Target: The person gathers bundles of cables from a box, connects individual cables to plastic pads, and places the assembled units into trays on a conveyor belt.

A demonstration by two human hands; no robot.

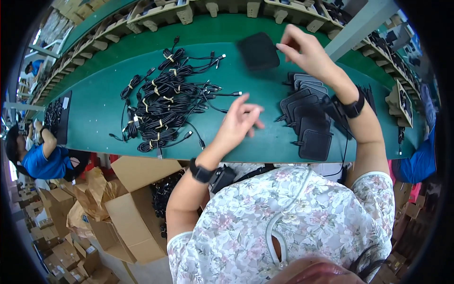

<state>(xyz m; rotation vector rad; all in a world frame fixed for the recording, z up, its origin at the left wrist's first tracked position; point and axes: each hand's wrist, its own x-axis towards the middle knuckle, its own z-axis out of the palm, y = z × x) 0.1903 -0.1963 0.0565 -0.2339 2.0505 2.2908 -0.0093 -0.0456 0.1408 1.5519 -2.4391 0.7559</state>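
Note:
My right hand [302, 49] is raised over the far part of the green table [265, 87], its thumb and fingertips pinching the right edge of a flat black square pad [258, 51]. Motion blurs the pad's left side. My left hand [240, 122] hovers near the table's front edge with nothing in it, its fingers loosely curled and apart. To its left lies a heap of black cables [163, 97], coiled, tied with pale bands and ending in metal plugs. Below my right forearm, overlapping black square pads [314, 144] with stitched borders and short side tabs lie in a fanned pile.
Moulded brown trays [158, 15] line the table's far side. A grey post [362, 31] rises at the far right. Open cardboard boxes [135, 225] stand below the front edge at left. A person in a blue shirt [45, 163] sits at far left; another blue sleeve [418, 158] shows at right.

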